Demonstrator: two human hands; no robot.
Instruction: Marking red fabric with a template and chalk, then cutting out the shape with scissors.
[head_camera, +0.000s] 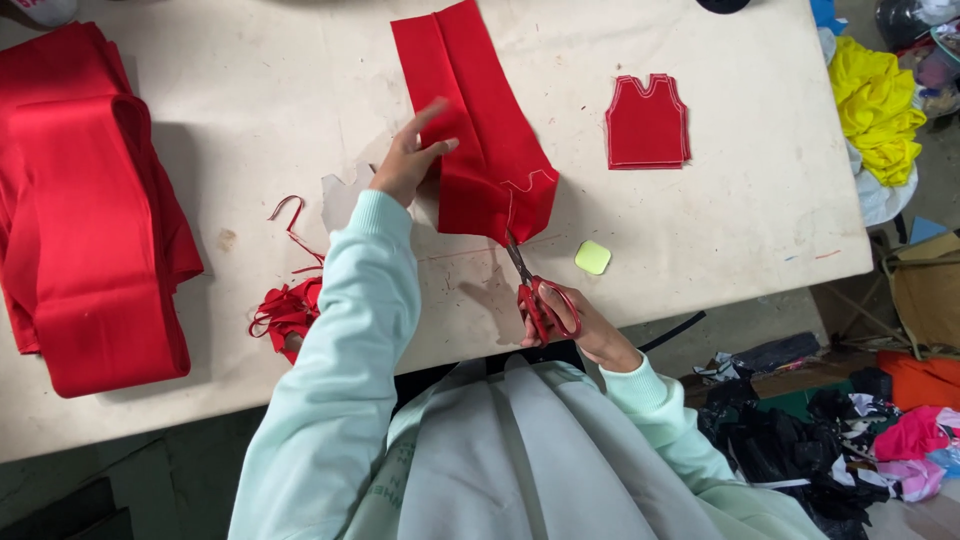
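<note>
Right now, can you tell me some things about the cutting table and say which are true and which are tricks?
1. The right hand holds red-handled scissors. True.
2. The left hand presses on yellow cloth. False: it presses the red fabric strip.
3. A small cut-out red vest piece lies alone on the table. True.
4. The red scraps lie by the right hand. False: they lie beside the left sleeve.

Red-handled scissors (540, 295) in right hand (575, 325) at red fabric strip (480, 130) under left hand (408, 160).
</note>
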